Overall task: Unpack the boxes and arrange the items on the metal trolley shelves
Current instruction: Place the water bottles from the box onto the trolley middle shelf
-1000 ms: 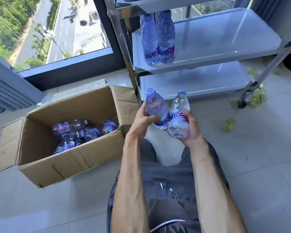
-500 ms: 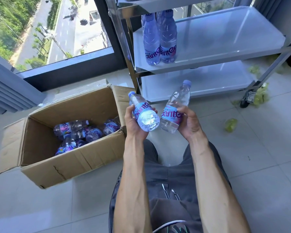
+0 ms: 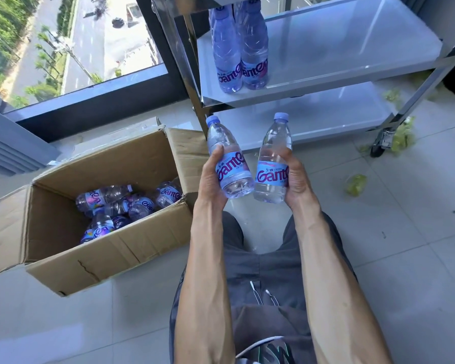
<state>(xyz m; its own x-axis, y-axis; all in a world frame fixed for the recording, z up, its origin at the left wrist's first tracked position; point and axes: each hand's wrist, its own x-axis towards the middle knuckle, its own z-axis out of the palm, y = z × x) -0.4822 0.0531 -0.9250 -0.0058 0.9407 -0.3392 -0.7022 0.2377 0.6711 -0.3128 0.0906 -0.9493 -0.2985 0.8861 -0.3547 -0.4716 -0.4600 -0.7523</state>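
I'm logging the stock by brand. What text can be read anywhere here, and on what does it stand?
"Ganten": label of the bottle in the left hand, last letter cut off.
"Ganten": label of the bottle in the right hand, also cut.
"Gante", partly hidden: labels of the two shelf bottles.
Box bottles: same logo, only fragments.
Small print on all labels: too small to read.

Bottles (image 3: 230,166) – clear, blue labels, magenta lettering; box (image 3: 111,261) – brown.

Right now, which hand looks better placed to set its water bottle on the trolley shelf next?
Probably the right hand: its clear plastic bottle points at the open middle steel shelf. The left hand sits behind the trolley's corner post.
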